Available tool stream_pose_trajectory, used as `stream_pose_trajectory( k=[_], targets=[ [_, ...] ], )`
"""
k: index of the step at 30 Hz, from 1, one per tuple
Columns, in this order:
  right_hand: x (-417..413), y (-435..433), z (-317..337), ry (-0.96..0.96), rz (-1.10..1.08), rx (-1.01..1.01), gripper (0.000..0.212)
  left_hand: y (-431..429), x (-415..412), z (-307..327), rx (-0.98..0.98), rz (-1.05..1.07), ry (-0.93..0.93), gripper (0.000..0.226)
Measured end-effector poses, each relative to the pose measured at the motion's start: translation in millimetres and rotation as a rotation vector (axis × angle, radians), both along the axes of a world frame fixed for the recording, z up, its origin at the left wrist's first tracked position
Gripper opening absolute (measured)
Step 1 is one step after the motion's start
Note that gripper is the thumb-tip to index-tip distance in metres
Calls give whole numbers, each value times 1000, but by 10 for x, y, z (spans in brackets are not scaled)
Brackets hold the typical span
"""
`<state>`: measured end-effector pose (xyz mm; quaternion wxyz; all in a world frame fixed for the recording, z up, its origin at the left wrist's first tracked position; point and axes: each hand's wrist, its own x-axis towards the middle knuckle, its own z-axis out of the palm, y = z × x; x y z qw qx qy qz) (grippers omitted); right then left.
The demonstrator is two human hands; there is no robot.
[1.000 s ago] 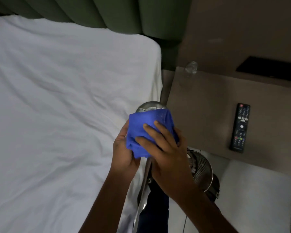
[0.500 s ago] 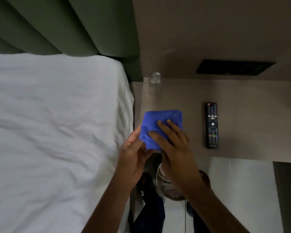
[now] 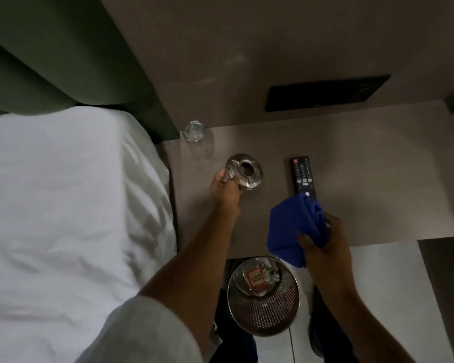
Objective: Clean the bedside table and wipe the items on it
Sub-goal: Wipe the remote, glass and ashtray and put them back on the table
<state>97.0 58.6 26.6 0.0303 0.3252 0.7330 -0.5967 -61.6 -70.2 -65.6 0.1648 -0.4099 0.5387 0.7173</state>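
A round steel ashtray [image 3: 248, 172] rests on the brown bedside table [image 3: 364, 184], and my left hand [image 3: 224, 187] grips its left rim. My right hand [image 3: 323, 239] holds a bunched blue cloth [image 3: 292, 226] over the table's front edge. The cloth covers the near end of a black remote [image 3: 303, 174], which lies to the right of the ashtray. A clear drinking glass [image 3: 194, 132] stands at the table's back left corner.
A white bed [image 3: 63, 218] with a green headboard [image 3: 50, 56] runs along the left of the table. A perforated metal bin [image 3: 264, 307] with rubbish in it stands on the floor below the table's front edge. A black panel [image 3: 325, 94] is set in the wall behind.
Both hands were together on the cloth wrapped around the ashtray. Now they are apart: the left has the ashtray down on the table, the right has carried the cloth to the right.
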Motion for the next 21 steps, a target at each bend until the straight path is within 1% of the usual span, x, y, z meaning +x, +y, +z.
stream_pose_trajectory(
  k=[3, 8, 9, 12, 13, 15, 17, 19, 20, 21],
  targets=[
    [124, 275, -111, -83, -114, -138, 50, 178, -282, -234, -57, 77, 17, 46],
    [273, 559, -197, -82, -166, -209, 42, 236, -570, -448, -306, -3, 26, 38],
    [281, 623, -210, -77, -165, -216, 42, 252, -599, -436, -399, -55, 29, 36],
    [240, 749, -209, -61, -158, -242, 40, 223, -569, -324, -726, -310, 16, 29],
    [218, 811, -208, -51, -160, -251, 39, 246, -494, -254, -797, -358, 34, 33],
    [166, 945, -218, -64, -180, -278, 41, 390, -233, -79, -860, -350, 175, 36],
    [114, 1113, -256, -112, -261, -348, 44, 651, 160, 125, -799, -387, 287, 32],
    [78, 1323, -321, -159, -335, -448, 45, 965, 586, 303, -652, -536, 286, 25],
    [101, 1507, -346, -174, -353, -482, 44, 1212, 792, 375, -517, -593, 250, 31],
    [107, 1629, -378, -169, -351, -510, 43, 1372, 954, 440, -374, -630, 193, 43]
  ],
)
